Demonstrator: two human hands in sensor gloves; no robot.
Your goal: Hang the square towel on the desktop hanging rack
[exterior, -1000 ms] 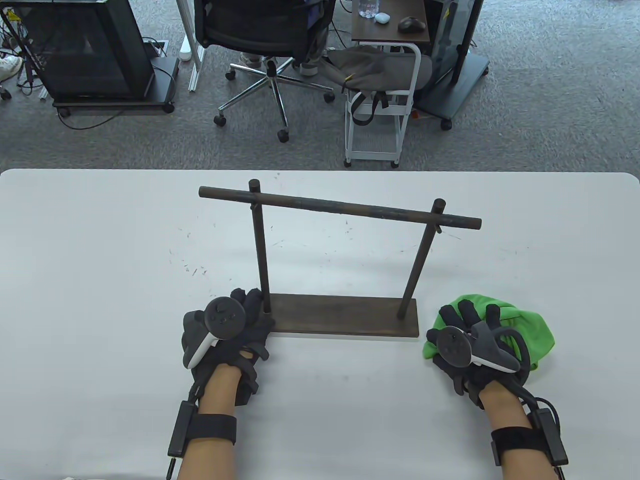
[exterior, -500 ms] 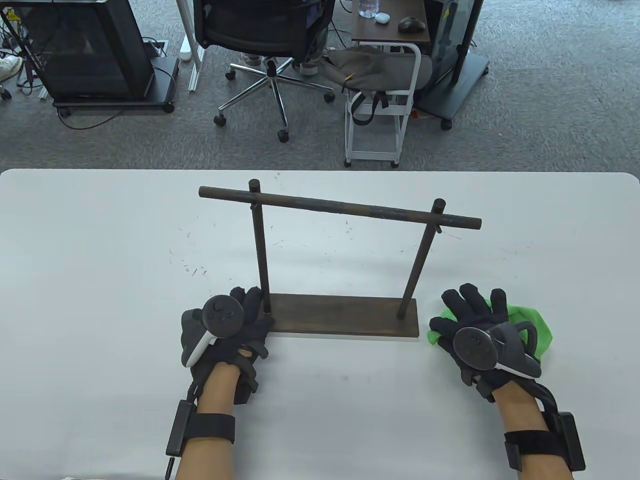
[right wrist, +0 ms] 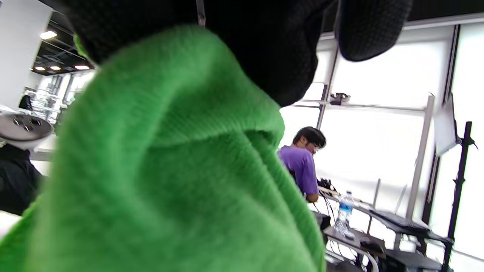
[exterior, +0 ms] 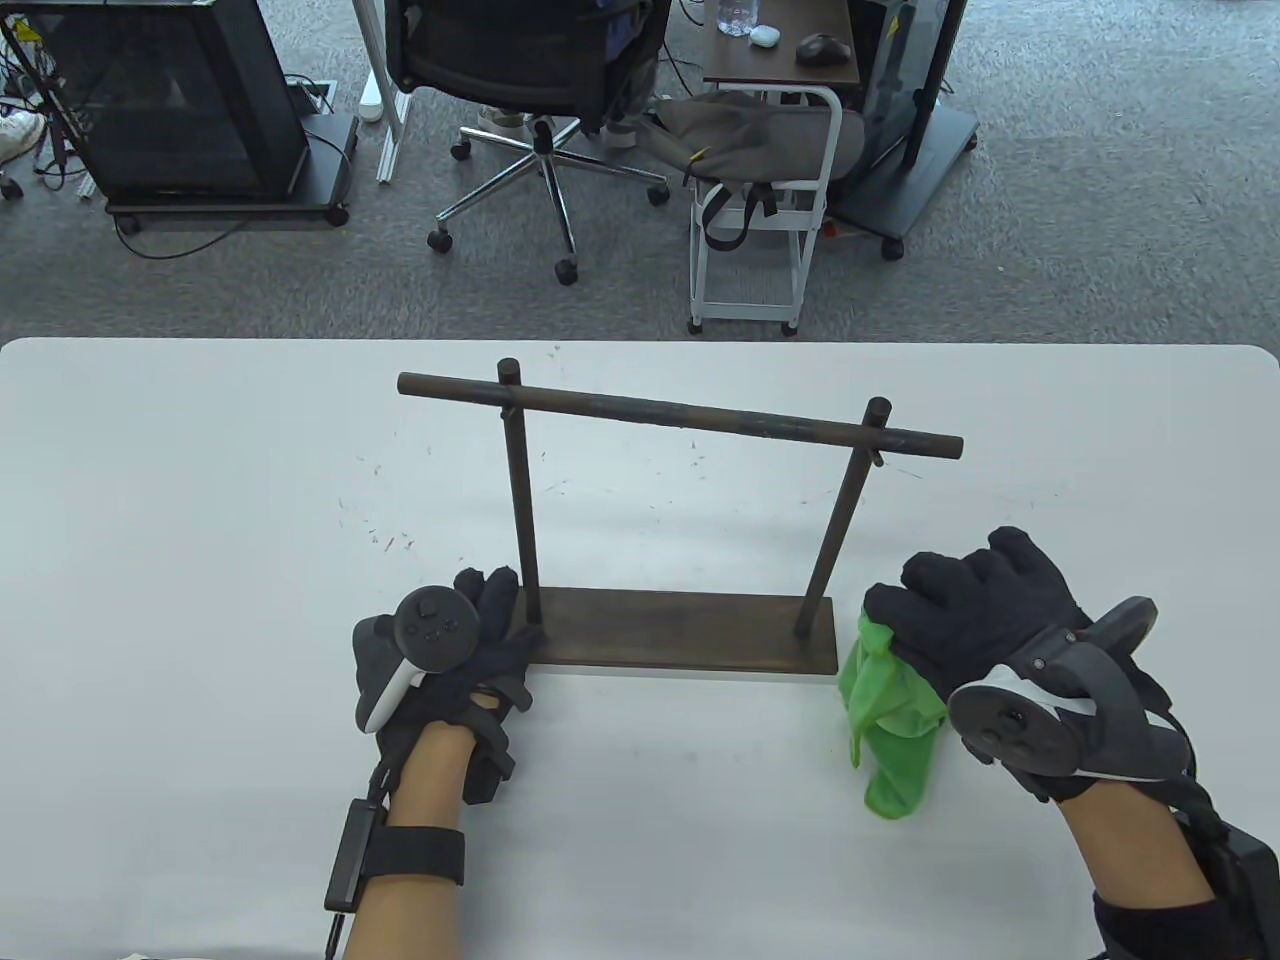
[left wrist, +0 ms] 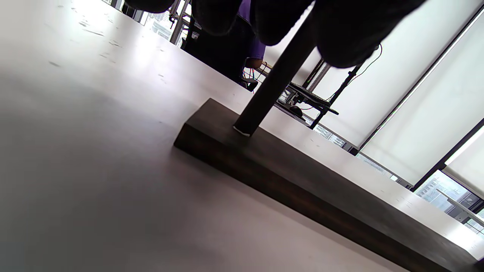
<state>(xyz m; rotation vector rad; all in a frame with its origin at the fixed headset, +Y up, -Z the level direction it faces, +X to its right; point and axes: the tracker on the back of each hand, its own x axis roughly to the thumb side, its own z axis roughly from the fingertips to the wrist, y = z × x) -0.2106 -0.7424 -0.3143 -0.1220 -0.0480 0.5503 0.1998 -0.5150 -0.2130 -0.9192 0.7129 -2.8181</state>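
Observation:
A dark wooden hanging rack (exterior: 690, 640) stands mid-table, with two posts and a bare crossbar (exterior: 680, 414). My left hand (exterior: 470, 650) rests on the left end of its base, fingers at the left post (left wrist: 276, 79). My right hand (exterior: 960, 620) grips the green towel (exterior: 895, 710) and holds it up off the table, right of the rack's base; the cloth hangs bunched below the fingers. In the right wrist view the towel (right wrist: 162, 170) fills most of the frame under my gloved fingers (right wrist: 280, 56).
The white table (exterior: 200, 600) reaches to all sides of the rack. Beyond its far edge stand an office chair (exterior: 530, 90), a white cart (exterior: 760, 230) and a black cabinet (exterior: 170, 100) on the carpet.
My right hand closed on the towel and lifted it from the table, rising toward me. The towel now hangs bunched instead of lying flat. The left hand stays at the rack base.

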